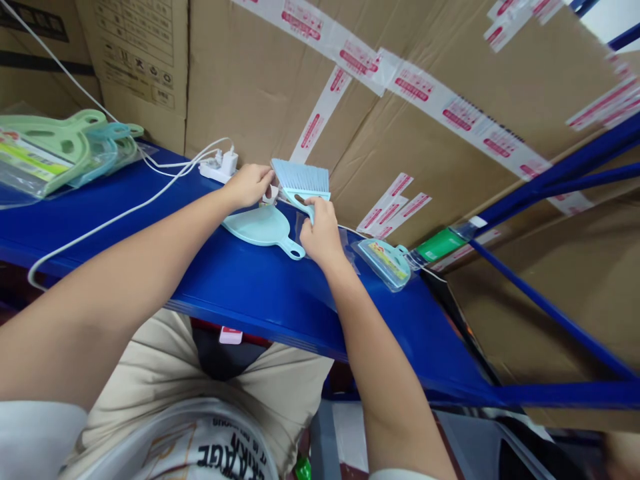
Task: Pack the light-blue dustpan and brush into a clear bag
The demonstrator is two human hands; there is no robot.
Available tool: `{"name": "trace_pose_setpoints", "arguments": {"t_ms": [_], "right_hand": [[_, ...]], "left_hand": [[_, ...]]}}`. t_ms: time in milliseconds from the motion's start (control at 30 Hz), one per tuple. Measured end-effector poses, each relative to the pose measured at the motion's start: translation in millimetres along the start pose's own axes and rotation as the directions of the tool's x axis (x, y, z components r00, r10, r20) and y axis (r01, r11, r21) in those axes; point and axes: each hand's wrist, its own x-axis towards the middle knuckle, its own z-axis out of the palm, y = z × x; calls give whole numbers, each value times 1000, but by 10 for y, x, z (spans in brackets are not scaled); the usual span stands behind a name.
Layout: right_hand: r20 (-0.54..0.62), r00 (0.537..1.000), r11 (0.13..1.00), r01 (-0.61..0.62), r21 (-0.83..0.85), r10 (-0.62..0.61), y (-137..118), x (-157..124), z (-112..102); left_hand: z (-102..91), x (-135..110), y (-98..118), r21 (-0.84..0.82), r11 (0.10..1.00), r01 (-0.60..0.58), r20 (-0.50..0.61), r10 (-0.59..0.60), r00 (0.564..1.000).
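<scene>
My right hand (323, 230) is closed around the handle of a small light-blue hand brush (303, 180), its bristles pointing up and away from me. Close to the brush's left end, my left hand (253, 185) has its fingers drawn together; whatever they hold, if anything, is hidden. A matching light-blue dustpan (260, 227) lies on the blue shelf (240, 280) below both hands, its handle toward the right. Clear plastic film lies by my right hand.
Bagged green and blue dustpans (75, 150) lie at left. A white power strip (215, 172) with plugs and cables sits behind my left hand. A wrapped dustpan set (385, 262) and a green-labelled roll (443, 245) lie at right. Large taped cartons (250, 80) stand behind.
</scene>
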Motion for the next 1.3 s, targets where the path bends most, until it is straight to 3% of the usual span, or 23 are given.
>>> {"name": "trace_pose_setpoints", "arguments": {"t_ms": [233,367,500,633,767,833,900,1100,1300], "right_hand": [[19,999,998,-28,48,27,14,-1,19],[25,999,997,-42,62,40,31,7,-7],[63,998,998,-19,62,15,-12,7,-47],[165,982,994,77,80,-89,-133,-20,-49],[336,927,985,146,90,-168,-266,-65,-37],[402,900,986,151,71,-167,-323,-82,-52],[448,881,988,149,41,-152,-373,-91,-81],[551,828,989,143,-38,-99,-442,-99,-156],[523,843,983,179,-49,-127,-352,-97,-128]], "left_hand": [[-55,-23,51,44,996,78,-180,-69,981],[-97,-22,54,-47,982,181,-337,-186,923],[-151,27,42,-147,965,216,-398,-258,880],[-295,107,11,-255,937,239,-463,-335,820],[-459,138,-49,-407,857,317,-482,-496,722],[-479,131,-67,-438,838,326,-484,-525,700],[-451,121,-63,-442,836,325,-475,-526,706],[-331,107,6,-393,878,273,-449,-443,776],[-344,52,51,-333,888,317,-368,-432,823]]}}
